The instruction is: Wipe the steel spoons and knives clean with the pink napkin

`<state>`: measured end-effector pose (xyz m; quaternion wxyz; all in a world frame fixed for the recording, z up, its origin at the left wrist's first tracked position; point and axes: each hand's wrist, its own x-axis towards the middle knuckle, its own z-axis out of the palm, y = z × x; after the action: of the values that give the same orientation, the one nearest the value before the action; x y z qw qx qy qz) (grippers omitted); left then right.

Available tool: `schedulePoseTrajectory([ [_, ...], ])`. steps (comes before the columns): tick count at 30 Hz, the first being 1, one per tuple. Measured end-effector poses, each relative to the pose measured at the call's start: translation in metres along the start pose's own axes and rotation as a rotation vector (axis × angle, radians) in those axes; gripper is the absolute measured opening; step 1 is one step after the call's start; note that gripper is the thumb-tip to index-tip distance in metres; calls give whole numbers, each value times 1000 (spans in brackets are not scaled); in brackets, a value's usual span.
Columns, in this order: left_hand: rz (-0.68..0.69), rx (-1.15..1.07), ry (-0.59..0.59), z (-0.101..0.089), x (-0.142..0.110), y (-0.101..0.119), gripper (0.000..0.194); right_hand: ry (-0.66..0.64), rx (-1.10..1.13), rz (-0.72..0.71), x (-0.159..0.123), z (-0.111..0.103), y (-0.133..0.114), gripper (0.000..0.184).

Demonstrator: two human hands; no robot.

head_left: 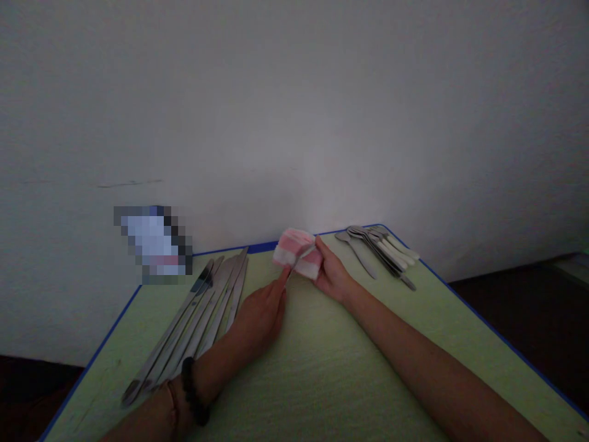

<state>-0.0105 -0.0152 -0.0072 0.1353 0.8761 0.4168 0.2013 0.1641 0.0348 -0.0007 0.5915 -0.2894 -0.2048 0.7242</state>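
My left hand, with a dark bead bracelet on its wrist, grips a metal spoon by its handle. The spoon's head lies against a pink-and-white cloth, which my right hand clasps along its right side. Part of the spoon is hidden by my fingers. Both hands are held over the middle of the far part of the table. Several long table knives lie side by side left of my left hand. Beyond my right hand rests a group of spoons, some with white handles.
The light green table has a blue edge and stands against a grey wall. A phone-like object, blurred by pixels, is at the far left corner. One spoon lies slightly apart from the right-hand group.
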Motion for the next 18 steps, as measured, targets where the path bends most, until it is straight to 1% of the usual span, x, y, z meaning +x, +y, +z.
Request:
schedulePoseTrajectory([
  [4, -35, -17, -36, -5, 1, 4, 51, -12, -88, -30, -5, 2, 0, 19],
  [8, -136, -64, -71, -10, 2, 7, 42, -64, -191, -27, -10, 2, 1, 28],
  [10, -165, -121, -70, -11, 3, 8, 37, -86, -206, -18, -11, 1, 2, 29],
  [13, -177, -233, -27, -12, 3, 8, 28, -72, -214, -4, -11, 1, 3, 27],
  [16, -235, -338, 63, -11, 3, 6, 21, -45, -206, 16, -11, 2, 3, 25],
  [18, -265, -394, 131, -11, 3, 4, 17, -66, -208, 16, -12, 4, 3, 27],
])
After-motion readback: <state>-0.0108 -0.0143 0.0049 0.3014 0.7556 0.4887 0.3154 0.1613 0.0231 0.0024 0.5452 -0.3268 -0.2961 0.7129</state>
